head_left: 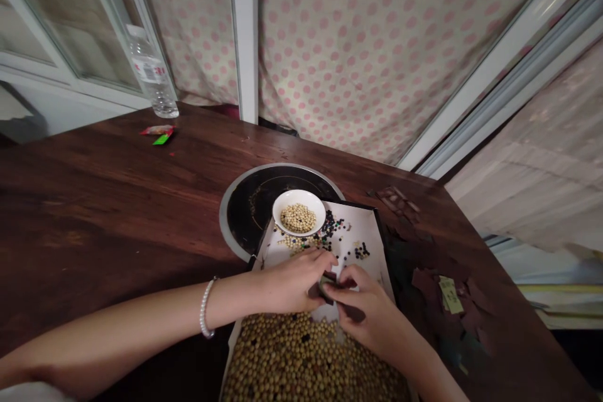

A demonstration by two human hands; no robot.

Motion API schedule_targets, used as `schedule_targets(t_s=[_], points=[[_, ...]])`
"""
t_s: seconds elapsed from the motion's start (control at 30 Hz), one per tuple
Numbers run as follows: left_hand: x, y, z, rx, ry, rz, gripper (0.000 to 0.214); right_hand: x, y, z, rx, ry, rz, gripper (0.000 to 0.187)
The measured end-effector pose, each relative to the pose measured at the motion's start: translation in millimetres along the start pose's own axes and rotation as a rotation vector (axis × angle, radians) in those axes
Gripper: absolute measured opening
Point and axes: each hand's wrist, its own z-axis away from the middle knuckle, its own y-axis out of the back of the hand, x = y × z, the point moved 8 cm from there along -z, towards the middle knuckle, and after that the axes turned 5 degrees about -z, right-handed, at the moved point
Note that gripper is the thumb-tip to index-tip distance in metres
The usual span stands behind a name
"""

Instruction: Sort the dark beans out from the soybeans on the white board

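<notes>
My left hand (pixel 299 281) and my right hand (pixel 365 308) meet over the middle of a shallow white tray (pixel 366 218). Between their bent fingers sits a small, dark olive object (pixel 326 287) with a rounded edge; its kind cannot be made out. My right thumb and fingers pinch it, and the left fingers curl round its other side. Many round tan beads (pixel 306 364) fill the near part of the tray, below both hands. Beyond the fingers stands a white bowl (pixel 277 206) holding pale beads (pixel 298 218). Dark loose beads (pixel 330 224) lie beside it.
A round black plate with a silver rim (pixel 228 217) is set in the wooden table (pixel 117 213), partly under the tray. Farther back stand a water bottle (pixel 155 78) and a red and green wrapper (pixel 160 133). Dark scraps (pixel 426 282) and a yellowish label (pixel 451 295) lie right.
</notes>
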Motion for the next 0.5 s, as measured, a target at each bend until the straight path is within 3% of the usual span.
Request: schedule_targets(t_s=[0.5], points=[[-1.3,-3.1,0.5,-0.035,-0.003,-0.032,0.036,1.7,2.2,-0.6,0.031,0.0,0.011,0.049]])
